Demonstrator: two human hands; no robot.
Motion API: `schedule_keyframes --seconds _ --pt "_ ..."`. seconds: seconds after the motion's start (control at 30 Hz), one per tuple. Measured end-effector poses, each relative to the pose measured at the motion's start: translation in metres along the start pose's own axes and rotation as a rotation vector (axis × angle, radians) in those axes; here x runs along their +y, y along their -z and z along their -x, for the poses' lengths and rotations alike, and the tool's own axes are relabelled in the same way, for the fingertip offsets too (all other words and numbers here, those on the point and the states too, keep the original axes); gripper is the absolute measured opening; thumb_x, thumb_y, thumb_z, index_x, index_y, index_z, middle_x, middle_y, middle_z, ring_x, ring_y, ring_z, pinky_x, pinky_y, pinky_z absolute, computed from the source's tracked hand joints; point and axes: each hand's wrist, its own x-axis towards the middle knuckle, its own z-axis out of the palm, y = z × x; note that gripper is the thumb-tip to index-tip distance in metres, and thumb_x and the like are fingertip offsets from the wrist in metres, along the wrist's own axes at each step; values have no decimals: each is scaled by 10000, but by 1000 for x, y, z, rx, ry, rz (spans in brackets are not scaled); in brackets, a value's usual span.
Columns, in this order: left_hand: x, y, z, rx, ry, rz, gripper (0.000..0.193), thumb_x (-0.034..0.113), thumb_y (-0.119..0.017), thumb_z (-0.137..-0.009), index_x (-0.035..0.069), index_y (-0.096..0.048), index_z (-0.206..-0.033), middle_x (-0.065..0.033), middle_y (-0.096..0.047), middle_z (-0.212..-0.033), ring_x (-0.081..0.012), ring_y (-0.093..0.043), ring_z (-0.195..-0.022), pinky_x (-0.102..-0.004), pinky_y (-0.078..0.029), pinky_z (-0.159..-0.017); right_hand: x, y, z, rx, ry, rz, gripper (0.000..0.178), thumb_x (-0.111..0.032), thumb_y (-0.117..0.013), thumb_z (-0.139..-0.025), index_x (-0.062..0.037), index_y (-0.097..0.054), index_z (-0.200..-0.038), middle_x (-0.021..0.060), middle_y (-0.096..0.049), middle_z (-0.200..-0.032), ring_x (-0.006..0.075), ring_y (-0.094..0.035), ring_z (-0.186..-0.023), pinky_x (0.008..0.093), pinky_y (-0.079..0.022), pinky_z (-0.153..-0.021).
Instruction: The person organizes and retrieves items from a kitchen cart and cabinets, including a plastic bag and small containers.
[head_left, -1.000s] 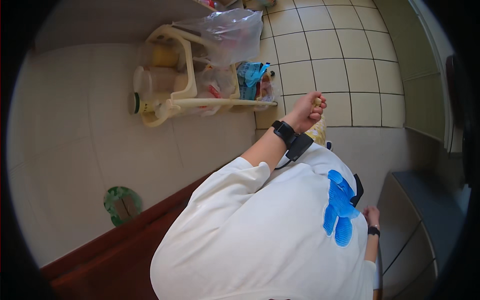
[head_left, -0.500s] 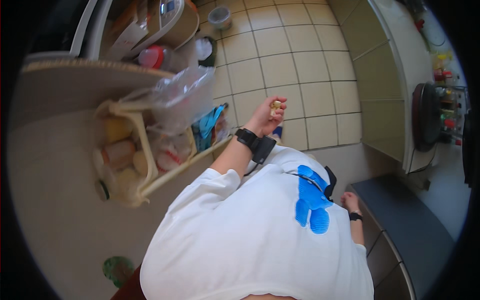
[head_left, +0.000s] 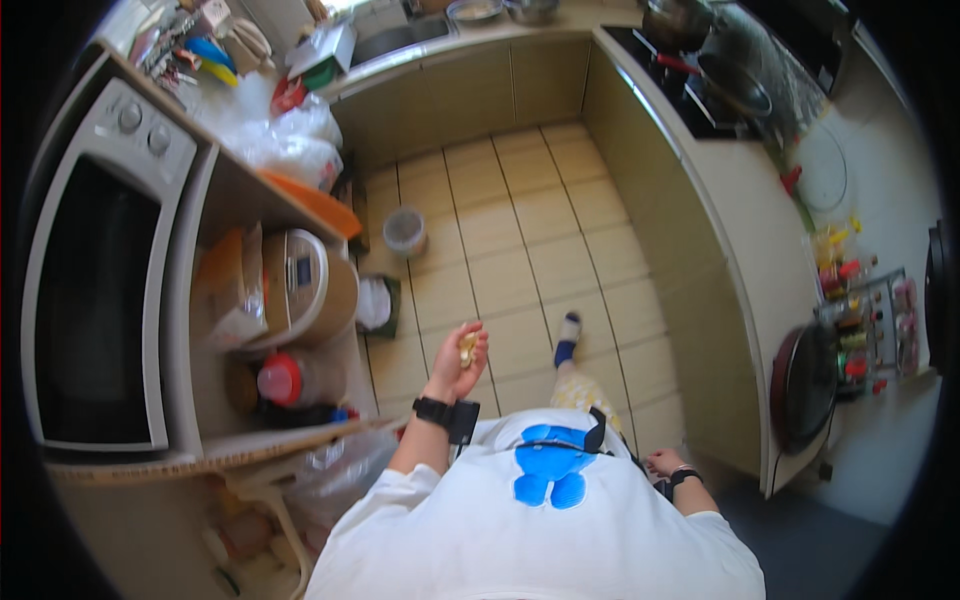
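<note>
My left hand [head_left: 456, 368] is out in front of my body above the floor, palm turned up. Its fingers curl around several small pale pieces that look like garlic cloves [head_left: 467, 348]. Low at my right side hangs my right hand [head_left: 663, 462], its fingers loosely curled, with nothing visible in them. It is nearest to the end of the right-hand cabinet. Each wrist wears a black strap.
A tiled floor [head_left: 500, 240] runs between the shelf unit, with a microwave [head_left: 100, 280] and rice cooker [head_left: 305, 285], and the right counter [head_left: 700, 190]. A plastic tub [head_left: 405, 232] and dark bag [head_left: 378, 303] stand on the floor. A pan [head_left: 735, 85] sits on the hob; the sink [head_left: 400, 42] lies ahead.
I have moved forward and turned from the storage rack toward the kitchen, so hob and sink now show. My left hand still holds the pale cloves; my right hand stays low.
</note>
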Motion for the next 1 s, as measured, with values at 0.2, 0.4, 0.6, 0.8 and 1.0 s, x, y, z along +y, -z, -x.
schedule_keyframes --seconds 0.2,0.4,0.6,0.8,1.0 --pt "66 -65 -91 6 -138 211 186 188 -509 -927 21 -576 -974 -97 -569 -857 -136 -537 -669 -189 -482 -520 -217 173 -120 361 394 639 292 -198 -552 -768 -78 -695 -991 206 -659 -987 370 -625 -944 436 -501 -827" --pt "111 -154 -179 61 -262 161 166 184 -501 -928 35 -535 -990 -89 -562 -866 -129 -545 -681 -196 -506 -558 -562 219 -16 174 935 324 328 -275 -545 -867 -3 -646 -1020 183 -678 -925 312 -649 -859 408 -503 -779" --pt "164 -253 -294 65 -290 120 144 146 -495 -926 8 -534 -933 -113 -584 -885 -171 -583 -706 -224 -545 -595 -765 162 46 -604 829 -329 364 -378 -518 -951 -94 -525 -1180 10 -616 -996 109 -566 -941 302 -469 -824" --pt "240 -307 -443 33 -593 -135 210 235 -473 -947 62 -592 -945 -43 -614 -876 -159 -590 -845 -309 -487 -776 -909 163 -23 -807 686 -965 298 -358 -381 -996 -130 -570 -965 28 -618 -917 173 -589 -880 331 -495 -801" --pt "305 -401 -486 64 -696 -473 244 161 -481 -926 16 -615 -1069 -84 -623 -1014 -160 -578 -893 -285 -459 -827 -1010 210 -24 -634 629 -1216 342 -358 -332 -1005 -102 -559 -997 63 -622 -974 194 -594 -929 357 -495 -830"
